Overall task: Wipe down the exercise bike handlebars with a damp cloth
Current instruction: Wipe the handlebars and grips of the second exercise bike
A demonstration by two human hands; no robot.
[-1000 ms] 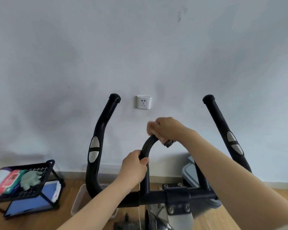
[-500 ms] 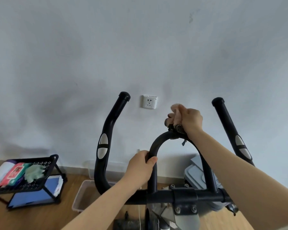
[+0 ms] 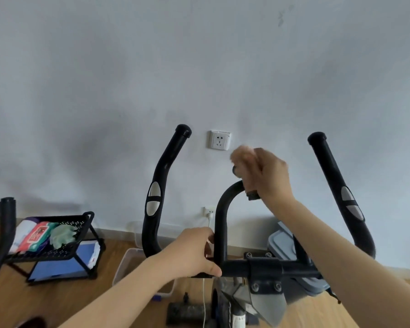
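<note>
Head view, wipe in progress. My right hand (image 3: 268, 176) is closed round the cloth (image 3: 243, 158), a small pinkish wad, blurred here, held against the crown of the centre loop (image 3: 220, 221) of the handlebars (image 3: 237, 266). My left hand (image 3: 194, 252) grips the loop's left upright just above the crossbar, fingers curled round the tube. I judge the cloth light, limp and slightly clingy from the damp. It should mould to the round tube if I keep it bunched in the palm and wrap my fingers over it, not pinch an edge. The bars look rigid and bolted fast, with a smooth dark coating that is probably slick once wet, so the low steadying grip seems the right place to brace. The left horn (image 3: 161, 185) and right horn (image 3: 336, 185), each with a silver plate, stand apart from both hands. Behind is a pale, scuffed wall (image 3: 104, 79) with a socket (image 3: 219, 140) just beyond the loop. Below lies a wooden floor (image 3: 57, 301). At left a black mesh rack (image 3: 85, 223) holds a red wipes packet (image 3: 36, 235) and a green glove (image 3: 62, 235). A clear tub (image 3: 126, 266) and a grey lidded bin (image 3: 281, 240) sit near the bike's base.
</note>
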